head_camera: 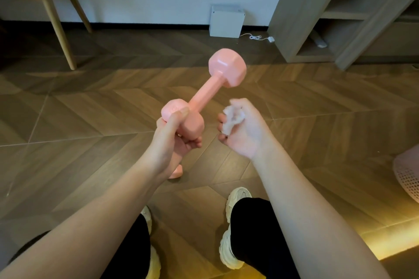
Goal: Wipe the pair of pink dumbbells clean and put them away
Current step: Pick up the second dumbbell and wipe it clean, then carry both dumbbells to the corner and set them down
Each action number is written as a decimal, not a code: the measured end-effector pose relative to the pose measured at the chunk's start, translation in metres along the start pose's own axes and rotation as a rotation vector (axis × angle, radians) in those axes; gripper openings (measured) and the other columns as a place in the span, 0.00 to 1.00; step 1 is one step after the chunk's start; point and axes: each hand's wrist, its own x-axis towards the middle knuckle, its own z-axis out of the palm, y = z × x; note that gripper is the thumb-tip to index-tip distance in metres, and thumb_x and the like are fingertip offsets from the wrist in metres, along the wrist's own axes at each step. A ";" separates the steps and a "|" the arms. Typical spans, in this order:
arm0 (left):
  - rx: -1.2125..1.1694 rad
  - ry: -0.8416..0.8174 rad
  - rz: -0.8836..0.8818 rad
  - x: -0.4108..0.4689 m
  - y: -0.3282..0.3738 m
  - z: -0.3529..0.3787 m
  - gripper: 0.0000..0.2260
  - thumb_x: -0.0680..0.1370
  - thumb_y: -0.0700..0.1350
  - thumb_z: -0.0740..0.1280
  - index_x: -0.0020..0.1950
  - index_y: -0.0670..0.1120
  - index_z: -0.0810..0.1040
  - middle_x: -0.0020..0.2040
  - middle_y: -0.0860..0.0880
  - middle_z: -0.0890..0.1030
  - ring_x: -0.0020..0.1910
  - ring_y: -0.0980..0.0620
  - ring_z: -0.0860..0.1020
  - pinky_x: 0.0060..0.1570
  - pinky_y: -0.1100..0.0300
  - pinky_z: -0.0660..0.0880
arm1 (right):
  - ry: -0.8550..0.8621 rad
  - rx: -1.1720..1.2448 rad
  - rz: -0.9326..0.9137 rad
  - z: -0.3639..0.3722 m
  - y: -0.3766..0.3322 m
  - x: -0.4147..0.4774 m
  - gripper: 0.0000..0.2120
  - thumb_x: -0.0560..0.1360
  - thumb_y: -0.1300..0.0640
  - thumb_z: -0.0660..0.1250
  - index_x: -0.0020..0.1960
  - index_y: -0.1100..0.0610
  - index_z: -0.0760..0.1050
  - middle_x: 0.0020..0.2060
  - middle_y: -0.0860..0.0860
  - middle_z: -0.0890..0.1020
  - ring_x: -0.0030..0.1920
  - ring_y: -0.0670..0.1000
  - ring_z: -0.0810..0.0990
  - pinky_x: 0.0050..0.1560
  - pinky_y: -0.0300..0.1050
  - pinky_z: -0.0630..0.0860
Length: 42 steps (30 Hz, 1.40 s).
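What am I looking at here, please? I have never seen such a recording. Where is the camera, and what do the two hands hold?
No machine is here: a person works with bare hands. The one picture comes from a camera worn on the person's head, looking forward and down, so their own arms and shoes show. The left hand grips one end of a pink dumbbell, raised above the wooden floor. The right hand holds a crumpled white wipe beside the dumbbell, not touching it. Under the left wrist, part of what seems a second dumbbell lies on the floor, mostly hidden. A white box stands by the wall; a pink basket shows at the right edge.
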 end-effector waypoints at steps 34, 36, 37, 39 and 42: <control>0.948 0.385 -0.643 0.218 -0.187 -0.190 0.12 0.82 0.48 0.64 0.56 0.40 0.78 0.57 0.40 0.77 0.55 0.42 0.76 0.60 0.49 0.75 | 0.213 -0.560 0.437 -0.146 0.160 0.281 0.15 0.82 0.48 0.63 0.56 0.61 0.78 0.39 0.49 0.86 0.41 0.49 0.82 0.46 0.47 0.77; 0.956 0.364 -0.653 0.232 -0.203 -0.199 0.14 0.82 0.48 0.64 0.60 0.38 0.77 0.58 0.39 0.77 0.55 0.41 0.76 0.59 0.49 0.75 | 0.222 -0.578 0.454 -0.152 0.176 0.295 0.17 0.82 0.48 0.63 0.60 0.60 0.78 0.48 0.53 0.86 0.48 0.52 0.81 0.53 0.50 0.76; 0.950 0.357 -0.660 0.238 -0.211 -0.203 0.16 0.82 0.48 0.64 0.63 0.37 0.76 0.59 0.38 0.78 0.56 0.41 0.77 0.60 0.48 0.75 | 0.227 -0.587 0.461 -0.155 0.183 0.300 0.16 0.82 0.47 0.62 0.59 0.59 0.78 0.49 0.52 0.85 0.50 0.53 0.80 0.54 0.51 0.75; 0.938 0.351 -0.672 0.246 -0.224 -0.211 0.19 0.82 0.48 0.64 0.68 0.38 0.73 0.62 0.38 0.77 0.59 0.40 0.77 0.61 0.44 0.75 | 0.236 -0.613 0.471 -0.160 0.194 0.308 0.13 0.82 0.47 0.62 0.53 0.56 0.79 0.47 0.50 0.85 0.51 0.54 0.79 0.57 0.52 0.75; 0.933 0.353 -0.674 0.251 -0.238 -0.221 0.19 0.81 0.50 0.64 0.67 0.40 0.73 0.60 0.39 0.78 0.58 0.39 0.77 0.59 0.43 0.76 | 0.236 -0.637 0.462 -0.166 0.205 0.317 0.11 0.82 0.47 0.62 0.49 0.52 0.77 0.44 0.48 0.85 0.49 0.52 0.78 0.54 0.50 0.74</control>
